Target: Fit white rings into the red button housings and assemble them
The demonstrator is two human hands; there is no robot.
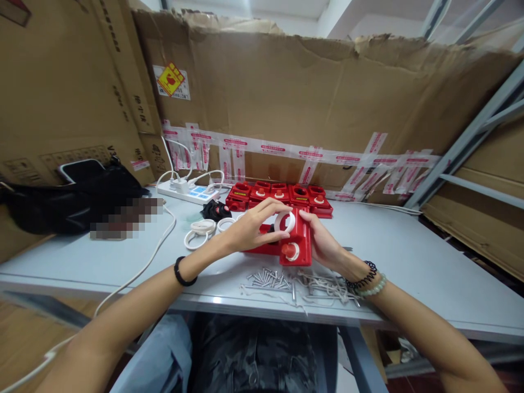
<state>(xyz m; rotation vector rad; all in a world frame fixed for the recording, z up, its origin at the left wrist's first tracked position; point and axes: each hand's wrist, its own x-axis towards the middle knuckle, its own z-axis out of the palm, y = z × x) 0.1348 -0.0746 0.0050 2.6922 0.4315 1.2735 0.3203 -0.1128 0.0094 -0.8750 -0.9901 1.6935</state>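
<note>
My left hand (262,221) pinches a white ring (287,222) between thumb and fingers, against the upper part of a red plastic housing (303,240). My right hand (326,240) grips that housing along its right side, thumb on top. A red knob with a white collar (290,251) sits on the housing's lower part. Another red piece (262,246) lies partly hidden behind my left hand and the housing. Several loose white rings (199,232) lie to the left of my left hand. Below the housing are a pile of screws (268,279) and some whitish strings (327,286).
Several red housings (278,194) stand in a row at the back, before a tall cardboard sheet (262,98). A white power strip (188,191) with plugged cables and a black bag (69,196) are on the left. A white cable (151,256) crosses the table's left part.
</note>
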